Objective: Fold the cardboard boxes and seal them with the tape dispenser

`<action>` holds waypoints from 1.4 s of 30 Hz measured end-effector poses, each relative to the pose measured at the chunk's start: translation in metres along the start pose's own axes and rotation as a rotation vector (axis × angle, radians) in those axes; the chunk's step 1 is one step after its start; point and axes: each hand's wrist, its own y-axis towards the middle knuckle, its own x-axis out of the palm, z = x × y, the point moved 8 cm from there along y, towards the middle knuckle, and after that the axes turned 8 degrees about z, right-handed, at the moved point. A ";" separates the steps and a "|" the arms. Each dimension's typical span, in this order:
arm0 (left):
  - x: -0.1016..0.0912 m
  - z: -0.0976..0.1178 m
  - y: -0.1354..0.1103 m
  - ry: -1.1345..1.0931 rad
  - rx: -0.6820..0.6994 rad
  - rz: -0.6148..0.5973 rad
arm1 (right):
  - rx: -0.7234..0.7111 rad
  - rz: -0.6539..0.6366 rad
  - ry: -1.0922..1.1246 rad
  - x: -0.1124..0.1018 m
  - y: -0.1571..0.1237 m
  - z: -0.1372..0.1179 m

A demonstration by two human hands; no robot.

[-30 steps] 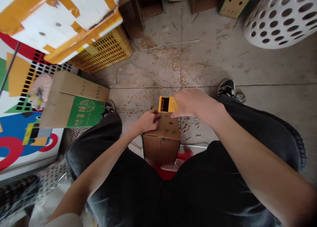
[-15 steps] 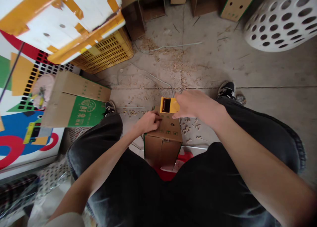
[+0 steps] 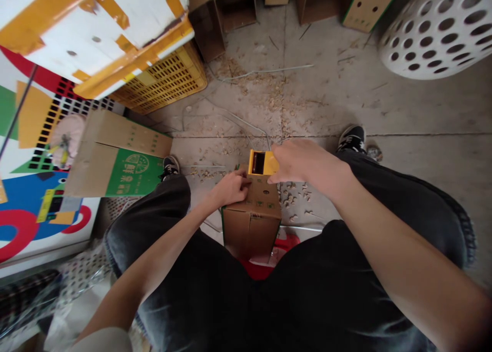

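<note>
Between my knees a brown cardboard box [image 3: 251, 229] with green edges and small round holes stands upright. My left hand [image 3: 232, 187] is closed at its upper left, fingers curled against the top. My right hand [image 3: 298, 160] is wrapped around a yellow tool [image 3: 271, 163] with a dark rectangular opening, held at the far end of the box top. The tool's grip is hidden under that hand, and I cannot tell whether its underside touches the cardboard.
Small tan scraps and a thin pale strap [image 3: 265, 71] litter the concrete floor. To the left stand a green-and-brown carton [image 3: 132, 170] and a yellow crate [image 3: 165, 80] beneath a taped white foam box [image 3: 142, 14]. A white perforated basket [image 3: 438, 39] is at the upper right.
The near end of the cardboard box has shifted slightly to the left. Both hands and the yellow tool stay almost where they were.
</note>
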 end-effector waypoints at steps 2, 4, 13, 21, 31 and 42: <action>0.000 0.001 0.000 0.010 0.003 -0.006 | -0.009 0.005 -0.003 0.000 0.000 0.000; -0.001 0.001 0.001 0.010 0.011 -0.004 | -0.013 0.006 -0.006 0.000 0.000 -0.001; 0.011 -0.007 0.003 -0.002 0.035 0.010 | -0.001 0.001 -0.017 0.000 0.000 -0.001; 0.007 -0.007 0.002 0.020 -0.006 0.033 | -0.005 -0.005 -0.016 0.002 0.001 0.000; 0.005 0.000 0.003 -0.048 -0.022 0.039 | -0.012 0.028 0.022 -0.003 -0.001 -0.002; 0.008 -0.004 0.002 -0.010 0.007 -0.018 | 0.007 0.007 0.001 -0.006 -0.003 -0.001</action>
